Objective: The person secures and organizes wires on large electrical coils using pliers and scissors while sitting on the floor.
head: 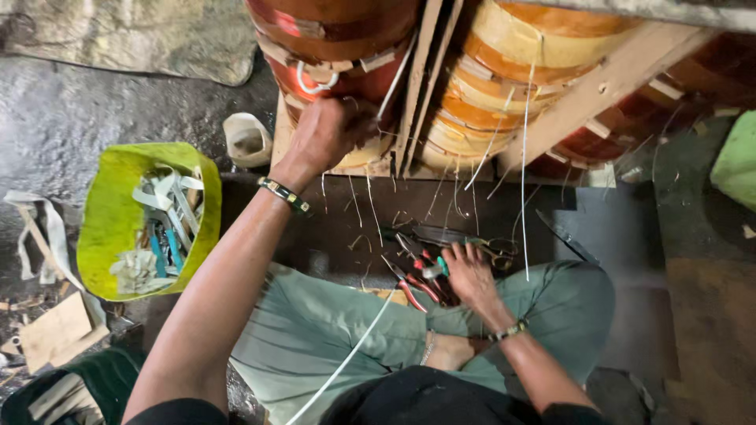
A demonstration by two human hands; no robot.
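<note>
Crossed legs in green trousers [331,330] fill the near edge, a thin white strip [346,358] trailing across them. At nine o'clock a yellow-green bag [106,228] sits on the floor, stuffed with offcuts. Further right, toward twelve o'clock, the left hand [327,134] reaches up to the first of two orange-and-cream banded drums [339,47]; its fingers are curled tight against the rim, seemingly pinching a strip, though I cannot tell for sure. The strips look light, springy and thin, best gripped near the end being worked. Right of centre, the right hand [470,275] rests on a heap of hand tools: red-handled pliers [405,283] and one pair of scissors [492,248], fingers spread over them, gripping nothing clearly. The second drum [512,71] stands at one o'clock, loose strips hanging.
</note>
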